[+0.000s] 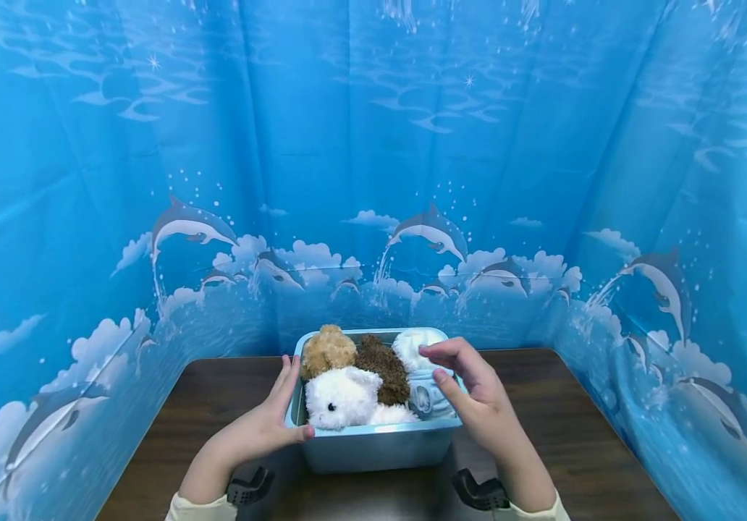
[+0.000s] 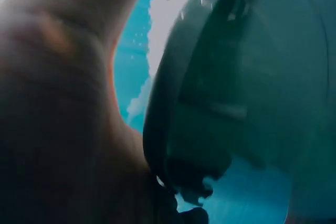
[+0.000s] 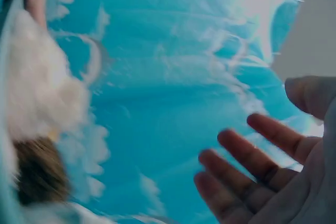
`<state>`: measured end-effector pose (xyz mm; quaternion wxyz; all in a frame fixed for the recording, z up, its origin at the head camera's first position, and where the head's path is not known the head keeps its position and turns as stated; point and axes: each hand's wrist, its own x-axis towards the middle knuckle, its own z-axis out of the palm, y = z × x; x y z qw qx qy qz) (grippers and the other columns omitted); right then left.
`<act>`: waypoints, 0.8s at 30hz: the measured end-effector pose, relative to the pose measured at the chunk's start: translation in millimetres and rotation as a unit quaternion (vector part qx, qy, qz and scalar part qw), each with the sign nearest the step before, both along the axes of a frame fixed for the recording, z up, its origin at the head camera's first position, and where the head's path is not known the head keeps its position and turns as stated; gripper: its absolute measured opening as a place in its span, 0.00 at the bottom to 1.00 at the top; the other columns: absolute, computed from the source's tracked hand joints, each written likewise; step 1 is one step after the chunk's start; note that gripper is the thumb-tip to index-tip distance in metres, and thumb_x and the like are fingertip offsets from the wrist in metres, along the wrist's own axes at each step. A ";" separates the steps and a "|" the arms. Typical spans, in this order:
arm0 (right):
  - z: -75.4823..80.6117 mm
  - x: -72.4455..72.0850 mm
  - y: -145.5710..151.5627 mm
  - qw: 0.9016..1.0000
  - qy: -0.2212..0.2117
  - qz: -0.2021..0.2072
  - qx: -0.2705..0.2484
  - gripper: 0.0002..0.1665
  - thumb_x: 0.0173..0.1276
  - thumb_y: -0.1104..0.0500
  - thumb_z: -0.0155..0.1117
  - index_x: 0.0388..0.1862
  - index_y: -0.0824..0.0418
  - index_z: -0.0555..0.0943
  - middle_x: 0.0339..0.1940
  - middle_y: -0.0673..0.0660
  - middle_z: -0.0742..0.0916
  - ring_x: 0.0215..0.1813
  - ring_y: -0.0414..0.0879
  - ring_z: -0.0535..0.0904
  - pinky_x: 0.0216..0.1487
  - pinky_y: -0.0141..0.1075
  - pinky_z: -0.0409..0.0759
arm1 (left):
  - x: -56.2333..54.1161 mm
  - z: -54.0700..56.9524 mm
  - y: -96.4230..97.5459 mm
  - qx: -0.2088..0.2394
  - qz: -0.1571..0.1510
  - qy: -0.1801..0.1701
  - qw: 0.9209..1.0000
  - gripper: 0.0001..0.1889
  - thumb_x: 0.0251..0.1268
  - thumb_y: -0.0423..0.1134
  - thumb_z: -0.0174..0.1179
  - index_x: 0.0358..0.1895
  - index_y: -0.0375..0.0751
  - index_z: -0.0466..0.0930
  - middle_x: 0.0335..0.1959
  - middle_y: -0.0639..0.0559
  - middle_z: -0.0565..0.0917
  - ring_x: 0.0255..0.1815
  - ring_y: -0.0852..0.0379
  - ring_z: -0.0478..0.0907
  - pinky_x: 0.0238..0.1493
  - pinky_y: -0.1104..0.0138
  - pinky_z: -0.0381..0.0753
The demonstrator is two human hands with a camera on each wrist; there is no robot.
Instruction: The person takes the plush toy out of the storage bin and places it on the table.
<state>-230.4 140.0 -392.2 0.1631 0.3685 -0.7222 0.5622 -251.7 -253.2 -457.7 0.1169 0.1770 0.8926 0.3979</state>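
Note:
A light blue bin [image 1: 376, 450] holds several fluffy plush toys. A white one with a dark eye [image 1: 337, 398] lies at the front left, a tan one [image 1: 329, 349] behind it. Dark brown plush [image 1: 383, 367] fills the middle, with white fluff [image 1: 411, 347] at the back right and a pale blue folded item [image 1: 427, 398] below that. My left hand [image 1: 261, 428] is at the bin's left side, fingers straight up along the wall, thumb by the front rim. Over the right rim hovers my right hand [image 1: 483, 391], its fingers spread and holding nothing, as the right wrist view also shows.
The bin stands on a dark brown wooden table [image 1: 230, 383]. Blue curtains [image 1: 308, 181] printed with dolphins and clouds surround the table at the back and both sides. Each wrist wears a black strap device [image 1: 250, 486].

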 end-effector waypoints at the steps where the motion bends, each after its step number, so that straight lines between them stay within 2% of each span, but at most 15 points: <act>1: -4.1 -2.3 -8.5 1.000 -0.008 0.013 0.005 0.20 0.85 0.70 0.54 0.70 0.60 0.78 0.68 0.58 0.84 0.72 0.51 0.81 0.76 0.40 0.80 | 0.4 -1.4 1.1 -0.002 -0.004 0.001 1.000 0.69 0.69 0.75 0.64 0.87 0.59 0.13 0.88 0.44 0.12 0.90 0.23 0.30 0.76 0.24 0.63; 4: -17.8 -11.7 -33.8 0.999 -0.034 0.030 0.029 0.19 0.86 0.64 0.57 0.71 0.57 0.78 0.69 0.54 0.84 0.74 0.54 0.81 0.76 0.51 0.80 | 0.4 -1.8 3.8 -0.006 -0.004 0.012 1.000 0.71 0.68 0.72 0.67 0.87 0.59 0.12 0.88 0.44 0.12 0.90 0.23 0.32 0.76 0.27 0.66; 8: -32.4 -19.3 -62.7 0.997 -0.057 0.033 0.051 0.22 0.86 0.57 0.62 0.74 0.49 0.75 0.73 0.49 0.81 0.78 0.52 0.76 0.79 0.59 0.74 | -2.2 -5.0 6.4 -0.006 0.009 0.010 1.000 0.73 0.66 0.71 0.70 0.86 0.56 0.11 0.88 0.44 0.13 0.90 0.25 0.29 0.79 0.27 0.61; 12: -43.6 -24.1 -82.9 0.996 -0.053 0.043 0.054 0.26 0.84 0.54 0.65 0.76 0.44 0.73 0.75 0.51 0.78 0.78 0.53 0.75 0.79 0.53 0.75 | -2.2 -7.9 7.4 -0.007 0.025 0.003 1.000 0.74 0.67 0.68 0.72 0.87 0.49 0.14 0.89 0.44 0.14 0.91 0.27 0.26 0.82 0.27 0.55; 16: -52.2 -30.7 -92.9 0.996 -0.036 0.036 0.069 0.30 0.82 0.52 0.68 0.78 0.49 0.71 0.75 0.53 0.77 0.77 0.52 0.75 0.77 0.49 0.77 | -1.6 -9.6 10.7 0.003 0.040 -0.006 0.999 0.73 0.67 0.65 0.73 0.89 0.47 0.17 0.89 0.47 0.15 0.91 0.30 0.24 0.83 0.27 0.50; 20: -57.2 -35.0 -96.1 0.993 -0.023 0.019 0.118 0.37 0.79 0.48 0.73 0.80 0.55 0.69 0.74 0.50 0.75 0.75 0.46 0.74 0.74 0.49 0.80 | -1.1 -8.4 13.9 0.014 0.049 -0.020 0.998 0.73 0.65 0.65 0.74 0.89 0.50 0.18 0.90 0.47 0.16 0.91 0.30 0.24 0.82 0.26 0.49; 24: -58.8 -34.0 -97.9 0.985 -0.024 0.008 0.168 0.46 0.72 0.43 0.78 0.82 0.52 0.68 0.73 0.49 0.75 0.71 0.43 0.73 0.69 0.46 0.81 | -0.4 -7.1 14.1 0.017 0.056 -0.026 0.998 0.74 0.64 0.65 0.75 0.89 0.52 0.19 0.91 0.46 0.18 0.92 0.29 0.27 0.82 0.26 0.52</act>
